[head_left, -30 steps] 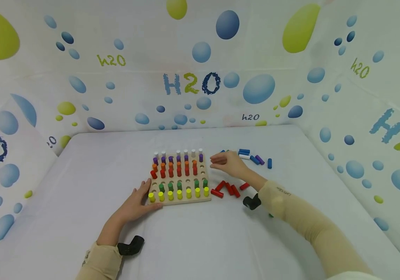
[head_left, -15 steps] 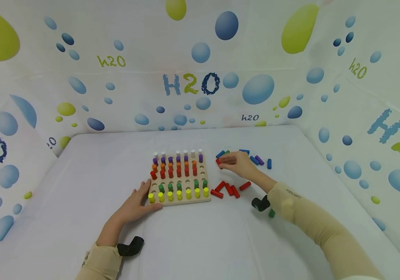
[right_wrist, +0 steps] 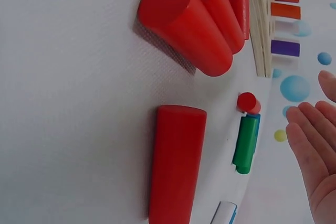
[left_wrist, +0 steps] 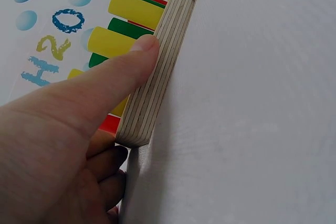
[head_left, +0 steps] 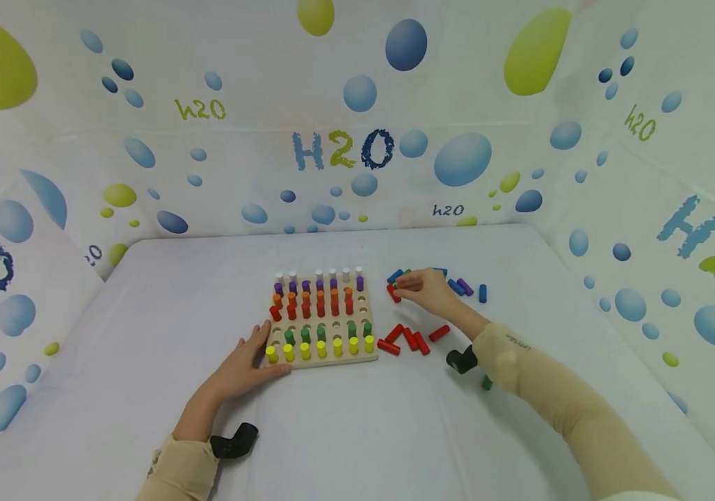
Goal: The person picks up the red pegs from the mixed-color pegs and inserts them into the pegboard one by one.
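Observation:
A wooden peg board (head_left: 323, 358) stands mid-table with rows of white, purple, orange, red, green and yellow pegs; several holes are bare. My left hand (head_left: 270, 351) lies flat at its front-left corner, and the left wrist view shows the thumb (left_wrist: 142, 48) pressed along the plywood edge (left_wrist: 168, 51). My right hand (head_left: 416, 287) hovers right of the board, fingertips by a green peg (head_left: 403, 276) and a short red peg (head_left: 393, 293). In the right wrist view the right hand (right_wrist: 315, 161) has straight fingers holding nothing, apart from the green peg (right_wrist: 245, 142).
Several loose red pegs (head_left: 410, 339) lie right of the board's front corner, seen close as red pegs (right_wrist: 178, 166). Blue and purple pegs (head_left: 467, 287) lie past the right hand. Another green peg (head_left: 486, 382) shows beside the right forearm. Printed walls enclose the white table (head_left: 357, 431).
My right hand has drawn away from the board's right edge, moving rightward to the loose green and red pegs. The left hand has stayed on the board's corner.

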Demonstrator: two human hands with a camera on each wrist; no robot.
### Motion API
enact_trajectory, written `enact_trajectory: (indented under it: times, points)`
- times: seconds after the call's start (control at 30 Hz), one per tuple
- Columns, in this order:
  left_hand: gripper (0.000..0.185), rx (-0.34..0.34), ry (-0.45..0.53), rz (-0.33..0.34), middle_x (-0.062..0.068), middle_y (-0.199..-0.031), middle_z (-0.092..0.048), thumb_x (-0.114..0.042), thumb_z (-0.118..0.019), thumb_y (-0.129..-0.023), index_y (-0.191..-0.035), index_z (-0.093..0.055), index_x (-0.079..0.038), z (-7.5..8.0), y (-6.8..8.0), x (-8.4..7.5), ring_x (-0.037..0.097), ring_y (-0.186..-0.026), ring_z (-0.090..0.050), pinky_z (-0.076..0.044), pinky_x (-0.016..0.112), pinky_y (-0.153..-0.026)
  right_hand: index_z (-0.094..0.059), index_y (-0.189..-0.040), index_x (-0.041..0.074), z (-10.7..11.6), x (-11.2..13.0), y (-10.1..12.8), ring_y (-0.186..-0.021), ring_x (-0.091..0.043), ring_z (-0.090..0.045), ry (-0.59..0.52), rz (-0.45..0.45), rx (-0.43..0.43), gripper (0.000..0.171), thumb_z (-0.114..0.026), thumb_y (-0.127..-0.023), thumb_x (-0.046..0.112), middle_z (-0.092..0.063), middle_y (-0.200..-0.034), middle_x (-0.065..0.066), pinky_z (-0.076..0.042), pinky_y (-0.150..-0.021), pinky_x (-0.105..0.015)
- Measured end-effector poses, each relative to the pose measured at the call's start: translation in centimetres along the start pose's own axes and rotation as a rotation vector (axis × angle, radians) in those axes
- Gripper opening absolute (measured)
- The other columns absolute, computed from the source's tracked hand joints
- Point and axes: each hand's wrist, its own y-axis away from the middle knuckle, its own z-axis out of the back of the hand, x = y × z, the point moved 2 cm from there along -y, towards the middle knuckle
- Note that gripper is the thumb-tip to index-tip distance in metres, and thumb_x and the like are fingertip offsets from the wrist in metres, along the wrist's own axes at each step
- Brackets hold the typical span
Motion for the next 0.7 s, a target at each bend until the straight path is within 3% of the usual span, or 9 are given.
enact_trajectory:
  times: [0.33,0.7]
  points:
    - [0.103,0.001,0.004,-0.004,0.022,-0.150,-0.011,-0.053,-0.066,-0.076,-0.146,-0.010,-0.002,0.0,0.1,-0.1,0.036,-0.137,-0.004,-0.001,0.052,-0.109,-0.066,-0.108,0.002,-1.1,-0.6,-1.4,-0.095,-0.022,-0.063,0.062,-0.035,-0.028,0.029,-0.068,-0.083,0.018,-0.068,-0.101,-0.010,-0.052,-0.082,-0.034]
    - [0.102,0.000,0.006,-0.005,0.021,-0.150,-0.010,-0.053,-0.065,-0.076,-0.146,-0.010,-0.003,-0.1,0.0,0.1,0.036,-0.137,-0.003,-0.001,0.052,-0.109,-0.068,-0.105,0.001,-1.4,-0.5,-2.6,-0.085,-0.019,-0.063,0.141,-0.085,0.005,0.029,-0.068,-0.083,0.021,-0.067,-0.096,-0.009,-0.054,-0.073,-0.029]
